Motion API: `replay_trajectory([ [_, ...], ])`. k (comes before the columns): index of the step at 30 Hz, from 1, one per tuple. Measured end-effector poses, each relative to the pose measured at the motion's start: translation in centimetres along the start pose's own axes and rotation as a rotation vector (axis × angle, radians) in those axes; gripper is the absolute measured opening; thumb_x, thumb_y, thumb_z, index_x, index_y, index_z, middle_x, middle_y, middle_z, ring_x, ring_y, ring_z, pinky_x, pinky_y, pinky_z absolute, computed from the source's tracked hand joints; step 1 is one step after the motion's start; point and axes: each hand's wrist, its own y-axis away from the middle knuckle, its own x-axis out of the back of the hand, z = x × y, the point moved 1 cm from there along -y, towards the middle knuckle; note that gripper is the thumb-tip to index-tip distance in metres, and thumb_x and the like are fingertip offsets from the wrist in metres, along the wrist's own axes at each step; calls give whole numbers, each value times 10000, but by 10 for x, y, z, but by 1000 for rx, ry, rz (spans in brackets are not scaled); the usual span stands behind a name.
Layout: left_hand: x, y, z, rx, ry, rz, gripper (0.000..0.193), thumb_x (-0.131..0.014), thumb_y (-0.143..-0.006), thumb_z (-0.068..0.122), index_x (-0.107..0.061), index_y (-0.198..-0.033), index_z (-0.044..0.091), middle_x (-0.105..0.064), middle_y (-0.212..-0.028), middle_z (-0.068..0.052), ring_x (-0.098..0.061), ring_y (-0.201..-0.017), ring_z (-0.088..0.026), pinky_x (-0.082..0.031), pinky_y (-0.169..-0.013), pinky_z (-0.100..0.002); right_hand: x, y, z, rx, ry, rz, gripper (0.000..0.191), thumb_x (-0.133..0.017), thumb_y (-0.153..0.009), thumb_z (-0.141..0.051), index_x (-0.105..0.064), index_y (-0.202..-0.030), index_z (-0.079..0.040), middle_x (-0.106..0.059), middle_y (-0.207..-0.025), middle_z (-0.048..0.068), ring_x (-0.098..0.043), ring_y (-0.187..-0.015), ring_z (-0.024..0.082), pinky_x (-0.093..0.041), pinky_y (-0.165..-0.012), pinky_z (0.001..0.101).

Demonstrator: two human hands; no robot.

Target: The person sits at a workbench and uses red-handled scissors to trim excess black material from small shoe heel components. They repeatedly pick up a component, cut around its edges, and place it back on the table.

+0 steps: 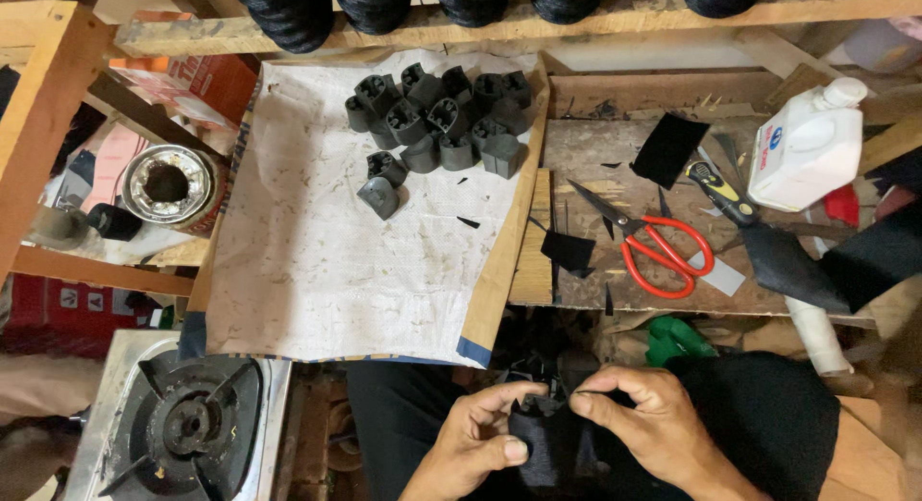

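Note:
At the bottom of the head view my left hand (480, 441) and my right hand (645, 416) meet over my lap. Together they grip a small black piece wrapped in black fabric (545, 436). The left thumb and fingers curl around its left side. The right thumb and forefinger pinch the fabric at its top edge. A heap of several dark grey moulded heel-like blocks (442, 117) lies on a white woven sheet (317, 261) above my hands, well out of their reach.
Red-handled scissors (658, 244), black fabric scraps (667, 147), a yellow-and-black utility knife (718, 192) and a white plastic bottle (810, 146) lie on the wooden bench at right. A gas burner (187, 424) sits at bottom left, a metal tin (168, 186) at left. Dark thread cones (288, 11) line the top shelf.

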Motion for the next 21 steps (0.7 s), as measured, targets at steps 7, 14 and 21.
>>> replay_trajectory([
  [7,3,-12,-8,-11,224,6,717,-798,-870,259,-542,-1435,-101,-639,-1283,3,-607,-1221,-120,-479,-1056,-273,-14,-1,1,24,-121,20,159,-776,-842,-187,-801,-864,-32,-792,-702,32,-678,-675,59,-548,-625,253],
  [14,1,-22,-15,25,256,182,604,-798,-863,178,-539,-1360,-47,-700,-1174,-117,-660,-1062,-184,-511,-961,-330,-10,4,-21,267,23,247,133,-813,-789,-130,-761,-859,-29,-761,-724,27,-715,-632,102,-542,-585,256],
  [21,-11,-19,-7,8,-7,244,612,-863,-759,83,-587,-1293,-25,-711,-1075,-44,-669,-964,-120,-555,-865,-291,-9,11,-39,362,107,161,111,-816,-785,-111,-745,-839,-44,-701,-688,43,-686,-580,141,-521,-543,272],
])
